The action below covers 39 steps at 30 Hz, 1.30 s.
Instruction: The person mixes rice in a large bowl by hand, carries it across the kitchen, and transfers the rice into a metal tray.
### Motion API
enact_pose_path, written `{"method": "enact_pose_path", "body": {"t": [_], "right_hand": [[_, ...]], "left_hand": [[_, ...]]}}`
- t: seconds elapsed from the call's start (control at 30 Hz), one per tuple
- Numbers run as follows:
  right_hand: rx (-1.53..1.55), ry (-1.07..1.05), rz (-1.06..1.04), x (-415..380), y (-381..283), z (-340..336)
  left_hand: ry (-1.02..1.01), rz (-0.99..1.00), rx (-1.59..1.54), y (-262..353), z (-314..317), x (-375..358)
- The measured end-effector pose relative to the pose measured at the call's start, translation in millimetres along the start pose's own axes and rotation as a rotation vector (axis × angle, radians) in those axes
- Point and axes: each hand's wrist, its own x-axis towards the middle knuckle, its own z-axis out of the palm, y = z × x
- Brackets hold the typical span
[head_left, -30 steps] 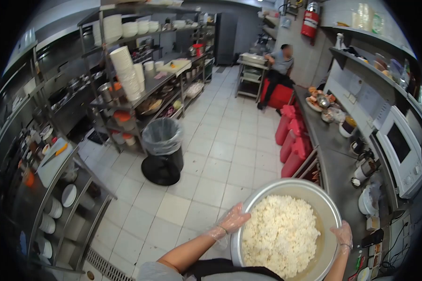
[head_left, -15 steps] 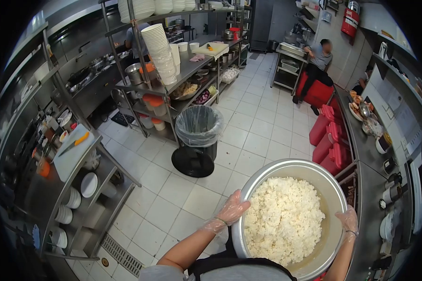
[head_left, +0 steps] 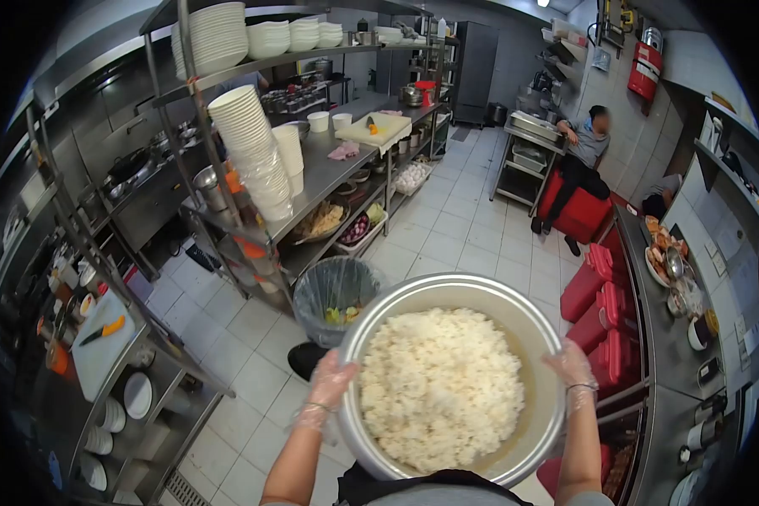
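Note:
A large round metal pot [head_left: 541,329] is held in front of my body, heaped with cooked white rice [head_left: 443,388]. My left hand [head_left: 330,381], in a clear plastic glove, grips its left rim, thumb over the edge. On the opposite side my right hand [head_left: 572,371], gloved the same way, grips the right rim. The fingers of both hands are partly hidden beneath the rim. Just beyond the pot on the left stands a bin with a clear liner [head_left: 316,291], food scraps inside it.
Steel shelving [head_left: 320,190] with stacked cups [head_left: 249,139] runs along the left. Red lidded containers [head_left: 589,278] stand under the right counter [head_left: 679,346]. A person [head_left: 584,148] sits on a red box further ahead. A knife [head_left: 103,330] lies on a cutting board at left.
I have moved forward and the pot has shifted left in view, both hands still on it. The bin now appears nearer, partly behind the pot, with its scraps visible.

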Motion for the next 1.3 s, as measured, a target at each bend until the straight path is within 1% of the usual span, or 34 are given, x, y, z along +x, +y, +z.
{"method": "enact_pose_path", "body": {"t": [0.03, 0.07, 0.1, 0.17, 0.23, 0.3, 0.4, 0.5, 0.53, 0.6, 0.67, 0.73, 0.8, 0.83, 0.93, 1.03, 1.07, 1.1, 1.13, 1.17, 1.2, 1.23, 1.27, 1.3], "right_hand": [[0.021, -0.032, 0.031, 18, -24, 5], [0.044, -0.07, 0.067, 34, -55, 10], [0.068, -0.109, 0.104, 51, -72, 16], [0.051, -0.086, 0.074, 109, -75, 44], [0.016, -0.091, 0.054, 157, -81, 55], [0.009, -0.095, 0.046, 202, -90, 57], [0.109, -0.157, 0.156, 246, -109, 42], [0.063, -0.139, 0.204, 304, -100, 44], [0.079, -0.142, 0.233, 326, -96, 42], [0.109, -0.153, 0.3, 369, -91, 41], [0.078, -0.128, 0.306, 416, -79, 47], [0.098, -0.127, 0.304, 478, -74, 36], [0.065, -0.147, 0.249, 534, -66, 25], [0.051, -0.165, 0.219, 560, -64, 22], [0.1, -0.182, 0.278, 623, -71, 13], [0.101, -0.184, 0.223, 703, -49, 23], [0.11, -0.193, 0.248, 730, -48, 19], [0.12, -0.209, 0.279, 753, -49, 15], [0.125, -0.226, 0.322, 771, -57, 24], [0.123, -0.213, 0.348, 793, -50, 40], [0.113, -0.179, 0.363, 823, -34, 51], [0.09, -0.145, 0.379, 855, -26, 48], [0.102, -0.158, 0.457, 871, -33, 38], [0.114, -0.139, 0.482, 893, -32, 31]], "left_hand": [[0.028, 0.032, 0.008, -9, -10, 25], [-0.009, -0.085, -0.042, 11, -16, 43], [0.019, -0.084, -0.043, 15, -18, 59], [0.082, -0.055, -0.053, 23, -21, 106], [0.091, -0.108, -0.081, 13, -24, 152], [0.11, -0.116, -0.105, 23, -14, 195], [0.061, -0.126, -0.031, 39, 0, 263], [0.01, -0.091, 0.034, 41, 22, 338], [0.061, -0.055, 0.1, 23, 32, 372], [0.159, 0.014, 0.23, -37, 46, 441], [-0.189, 0.304, 0.915, -62, 41, 489], [-0.205, 0.251, 0.891, -41, 77, 543], [0.068, -0.173, 0.143, 6, 125, 557], [0.09, -0.185, 0.117, 17, 140, 573], [0.135, -0.238, 0.059, 34, 173, 614], [0.122, -0.245, 0.065, 53, 206, 672], [0.069, -0.285, 0.112, 90, 225, 686], [0.151, -0.233, 0.198, 82, 240, 714], [0.223, -0.187, 0.283, 54, 243, 750], [0.3, -0.129, 0.377, 33, 248, 786], [0.256, -0.185, 0.323, 12, 254, 832], [0.162, -0.129, 0.344, 14, 264, 867], [0.066, -0.077, 0.377, 18, 271, 896], [-0.007, -0.058, 0.385, 22, 281, 924]]}}
